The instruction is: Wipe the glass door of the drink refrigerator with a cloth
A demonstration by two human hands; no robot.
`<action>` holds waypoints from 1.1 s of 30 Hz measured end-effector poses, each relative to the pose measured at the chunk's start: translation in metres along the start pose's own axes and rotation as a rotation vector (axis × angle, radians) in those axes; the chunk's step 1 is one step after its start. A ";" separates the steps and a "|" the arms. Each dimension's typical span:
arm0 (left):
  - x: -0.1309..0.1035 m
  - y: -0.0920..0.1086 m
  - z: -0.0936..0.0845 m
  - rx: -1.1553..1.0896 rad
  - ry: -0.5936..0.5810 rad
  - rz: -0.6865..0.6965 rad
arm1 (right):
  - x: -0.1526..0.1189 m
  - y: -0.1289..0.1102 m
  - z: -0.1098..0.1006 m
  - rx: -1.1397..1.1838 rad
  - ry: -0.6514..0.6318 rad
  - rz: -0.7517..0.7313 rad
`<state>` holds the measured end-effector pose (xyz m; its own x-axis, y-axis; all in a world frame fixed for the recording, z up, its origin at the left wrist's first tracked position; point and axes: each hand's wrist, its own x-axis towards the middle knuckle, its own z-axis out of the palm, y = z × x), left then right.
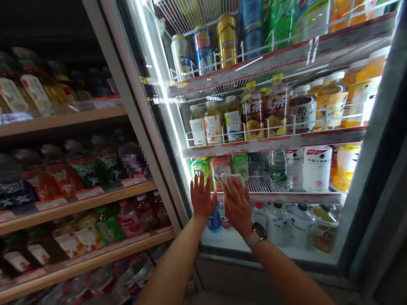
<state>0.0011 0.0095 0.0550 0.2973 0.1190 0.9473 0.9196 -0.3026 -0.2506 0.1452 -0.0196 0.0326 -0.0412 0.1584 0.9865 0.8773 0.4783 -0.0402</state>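
1. Nearest the camera, the person's bare forearms (176, 260) reach in from the near edge toward a glass door (215, 98).
2. The pale cloth (225, 182) is under the right hand (237, 208), at the door's near left part. Its edges show beyond the fingers (234, 186), which lie fairly straight and close together over it. Whether they also pinch it, I cannot tell.
3. The left hand (202, 202) is just left of the right hand, apart from the cloth, palm toward the door, fingers spread and thumb out to the right.
4. A watch (260, 231) circles the right wrist, and a ring (243, 199) shows on a finger.
5. Behind the cloth stands a red package (219, 164), with a green package (241, 164) to its right.
6. Farther right on that shelf are a clear water bottle (278, 171) and a large white bottle (317, 169).
7. The shelf above holds a row of tea bottles (253, 112); above that stands a gold can (227, 40).
8. Well to the left, wooden shelves (95, 250) carry more bottles in dimmer light, with pink bottles (129, 218) among them.
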 end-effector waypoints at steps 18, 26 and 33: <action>0.000 -0.003 -0.001 -0.037 -0.034 -0.014 | -0.018 0.116 -0.058 -0.116 0.174 0.182; 0.005 -0.022 -0.019 -0.085 -0.124 0.055 | -0.018 0.217 -0.114 -0.230 0.458 0.472; 0.023 -0.063 -0.013 -0.034 -0.033 -0.067 | -0.010 0.213 -0.110 -0.236 0.503 0.521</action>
<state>-0.0536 0.0194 0.0953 0.2442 0.1714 0.9545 0.9286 -0.3248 -0.1793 0.3848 -0.0148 0.0320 0.5794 -0.1268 0.8051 0.8051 0.2430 -0.5411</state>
